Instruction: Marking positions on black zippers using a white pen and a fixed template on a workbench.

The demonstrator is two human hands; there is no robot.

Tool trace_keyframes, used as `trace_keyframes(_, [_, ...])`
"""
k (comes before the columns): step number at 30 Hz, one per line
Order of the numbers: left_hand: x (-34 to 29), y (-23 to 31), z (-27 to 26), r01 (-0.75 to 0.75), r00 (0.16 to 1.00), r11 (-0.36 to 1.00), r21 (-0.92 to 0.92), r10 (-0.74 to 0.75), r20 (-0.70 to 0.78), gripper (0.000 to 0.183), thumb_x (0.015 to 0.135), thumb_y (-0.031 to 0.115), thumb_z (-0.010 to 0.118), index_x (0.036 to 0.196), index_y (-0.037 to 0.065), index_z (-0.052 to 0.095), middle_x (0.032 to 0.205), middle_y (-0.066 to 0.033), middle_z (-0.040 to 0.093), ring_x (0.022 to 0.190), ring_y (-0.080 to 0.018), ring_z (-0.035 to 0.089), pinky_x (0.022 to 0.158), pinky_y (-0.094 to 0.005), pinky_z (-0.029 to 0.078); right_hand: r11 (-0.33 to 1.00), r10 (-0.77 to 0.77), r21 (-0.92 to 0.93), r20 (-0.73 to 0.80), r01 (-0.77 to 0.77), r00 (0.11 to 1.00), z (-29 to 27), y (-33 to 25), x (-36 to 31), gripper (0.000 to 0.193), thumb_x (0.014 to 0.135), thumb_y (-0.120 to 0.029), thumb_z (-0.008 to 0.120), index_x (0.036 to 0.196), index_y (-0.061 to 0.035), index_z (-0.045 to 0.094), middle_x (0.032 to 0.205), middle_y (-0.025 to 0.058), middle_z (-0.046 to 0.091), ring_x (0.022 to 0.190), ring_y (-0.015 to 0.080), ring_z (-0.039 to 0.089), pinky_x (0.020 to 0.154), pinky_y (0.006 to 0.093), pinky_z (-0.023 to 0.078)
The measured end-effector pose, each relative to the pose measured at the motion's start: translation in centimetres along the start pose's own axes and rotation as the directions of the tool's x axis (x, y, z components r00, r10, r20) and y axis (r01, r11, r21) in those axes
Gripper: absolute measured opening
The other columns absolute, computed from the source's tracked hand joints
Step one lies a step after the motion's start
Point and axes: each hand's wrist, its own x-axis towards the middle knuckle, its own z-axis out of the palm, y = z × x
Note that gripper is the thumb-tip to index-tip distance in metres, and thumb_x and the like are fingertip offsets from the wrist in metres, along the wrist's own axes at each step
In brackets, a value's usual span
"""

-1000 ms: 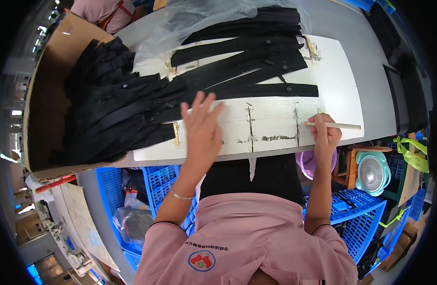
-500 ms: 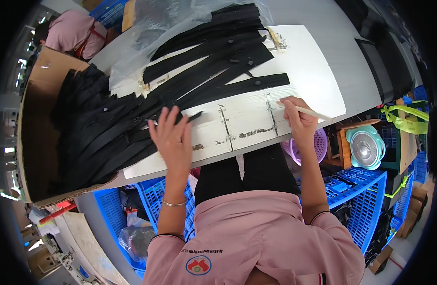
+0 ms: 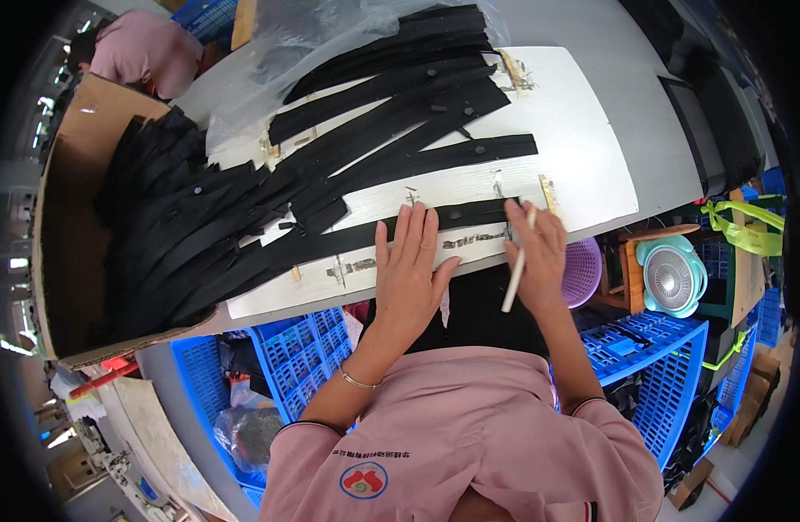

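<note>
A black fabric strip (image 3: pixel 471 213) lies along the near part of a white board (image 3: pixel 587 143), its right end by marks on the board. My left hand (image 3: pixel 407 283) rests on it with fingers stretched out flat, thumb apart. At the strip's right end, my right hand (image 3: pixel 543 261) has its fingertips against the fabric. It also grips a slim white pen-like stick (image 3: pixel 514 283) that points down toward me. More black strips (image 3: pixel 409 117), some with small round dark pieces on them, lie fanned across the board and run left into a cardboard box (image 3: pixel 87 135).
Clear plastic sheeting (image 3: pixel 296 43) covers the back of the grey table (image 3: pixel 670 139). Below the edge are blue crates (image 3: pixel 648 365), a purple basket (image 3: pixel 583 272) and a teal fan (image 3: pixel 672 271). A person in pink (image 3: pixel 143 52) bends at the far left.
My left hand has moved right and come down flat. A strip now lies along the board's near part. My right hand has turned, swinging the stick's free end downward.
</note>
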Motion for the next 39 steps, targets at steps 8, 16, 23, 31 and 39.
trace_keyframes(8, [-4.2, -2.6, -2.6, 0.202, 0.978, 0.973, 0.109, -0.195, -0.075, 0.071, 0.097, 0.035, 0.070, 0.156, 0.003, 0.045, 0.165, -0.0171, 0.038, 0.156, -0.0377, 0.027, 0.124, -0.0601, 0.004, 0.995, 0.081, -0.063, -0.036, -0.083, 0.996, -1.1, 2.7, -0.5, 0.047, 0.092, -0.007, 0.068, 0.139, -0.0092, 0.065, 0.130, 0.0099, 0.067, 0.128, 0.0280, 0.056, 0.116, 0.0490, 0.034])
trace_keyframes(16, [-6.6, -6.1, -4.8, 0.285, 0.956, 0.950, 0.129, -0.273, -0.104, 0.071, 0.095, 0.035, 0.072, 0.156, 0.008, 0.046, 0.165, -0.0166, 0.037, 0.155, -0.0368, 0.029, 0.125, -0.0592, 0.005, 0.993, 0.097, -0.058, -0.042, -0.099, 0.994, -1.1, 3.0, -0.6, 0.044, 0.093, -0.006, 0.069, 0.137, -0.0116, 0.068, 0.123, 0.0154, 0.064, 0.119, 0.0331, 0.057, 0.109, 0.0455, 0.039])
trace_keyframes(23, [-6.5, -6.2, -5.3, 0.318, 0.941, 0.947, 0.046, -0.309, -0.140, 0.077, 0.093, 0.040, 0.074, 0.155, 0.004, 0.046, 0.163, -0.0158, 0.041, 0.156, -0.0355, 0.029, 0.125, -0.0578, 0.006, 0.981, 0.104, -0.165, 0.009, -0.101, 0.995, -1.6, 2.0, 0.7, 0.036, 0.096, -0.006, 0.065, 0.131, -0.0095, 0.070, 0.119, 0.0147, 0.066, 0.120, 0.0320, 0.058, 0.108, 0.0450, 0.041])
trace_keyframes(31, [-6.6, -6.4, -5.1, 0.295, 0.944, 0.953, 0.069, -0.280, -0.174, 0.082, 0.090, 0.044, 0.076, 0.154, 0.002, 0.046, 0.162, -0.0158, 0.043, 0.153, -0.0371, 0.033, 0.123, -0.0617, 0.009, 0.662, 0.143, 0.675, 0.314, -0.326, 0.939, 2.3, -10.2, 7.7, 0.020, 0.101, -0.011, 0.062, 0.114, -0.0003, 0.074, 0.098, 0.0090, 0.074, 0.087, 0.0175, 0.062, 0.078, 0.0315, 0.049])
trace_keyframes(39, [-6.5, -6.5, -4.8, 0.293, 0.939, 0.954, 0.064, -0.275, -0.205, 0.082, 0.088, 0.044, 0.077, 0.152, 0.002, 0.048, 0.161, -0.0157, 0.044, 0.153, -0.0357, 0.034, 0.124, -0.0615, 0.012, 0.511, 0.121, 0.727, 0.466, -0.458, 0.876, 9.9, -14.1, 8.4, 0.019, 0.100, -0.014, 0.066, 0.105, 0.0031, 0.072, 0.090, 0.0088, 0.072, 0.073, 0.0139, 0.064, 0.064, 0.0280, 0.049])
